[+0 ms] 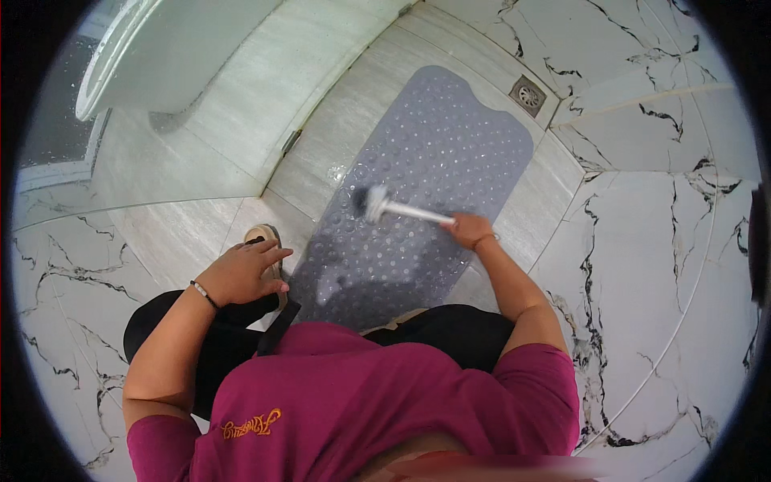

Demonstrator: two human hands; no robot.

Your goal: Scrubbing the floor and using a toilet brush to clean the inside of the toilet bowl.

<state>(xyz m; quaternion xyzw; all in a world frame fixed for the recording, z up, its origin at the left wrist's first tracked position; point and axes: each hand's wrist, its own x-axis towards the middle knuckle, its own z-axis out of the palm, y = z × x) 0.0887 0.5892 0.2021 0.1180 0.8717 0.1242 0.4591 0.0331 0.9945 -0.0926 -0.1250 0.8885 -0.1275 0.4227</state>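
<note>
My right hand (pixel 470 230) grips the end of the white handle of a toilet-type scrubbing brush (pixel 415 212). The brush's white bristle head is over the left part of a wet grey bath mat (pixel 446 144) with raised round bumps; a dark shadow lies just left of the head. Whether the bristles touch the mat cannot be told. My left hand (pixel 247 271) holds nothing; its fingers are apart, above my bent knee and near my beige shoe (pixel 263 232), left of the mat.
A square metal floor drain (pixel 528 96) sits beyond the mat, near the corner of the marble-patterned wall (pixel 638 241). A glass panel (pixel 199 138) with a metal clip (pixel 291 142) stands at the left. Grey floor tiles (pixel 307 175) surround the mat.
</note>
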